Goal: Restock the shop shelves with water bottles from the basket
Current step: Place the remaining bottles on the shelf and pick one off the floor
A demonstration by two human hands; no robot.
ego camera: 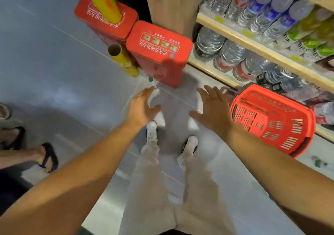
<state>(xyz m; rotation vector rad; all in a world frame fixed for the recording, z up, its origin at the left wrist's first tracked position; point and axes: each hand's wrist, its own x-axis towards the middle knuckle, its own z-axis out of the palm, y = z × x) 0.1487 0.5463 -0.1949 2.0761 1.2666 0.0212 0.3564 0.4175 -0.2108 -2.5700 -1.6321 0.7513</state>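
A red plastic basket (273, 119) lies tipped on the floor at the right, against the bottom shelf, its underside toward me. My left hand (142, 106) and my right hand (213, 106) both hang open above the floor, fingers spread, holding nothing. A small clear bottle with a green cap (153, 83) stands on the floor just beyond my left fingertips, in front of a red tin. The wooden shelves (256, 46) at the upper right hold rows of water bottles (229, 55). More bottles (282, 80) lie behind the basket.
Two red tins (159, 48) stand on the floor by a wooden post (171, 3), with yellow rolls (122, 61) leaning against them. Another person's sandalled feet (45, 157) are at the left edge. My own legs and white shoes (188, 148) are below my hands.
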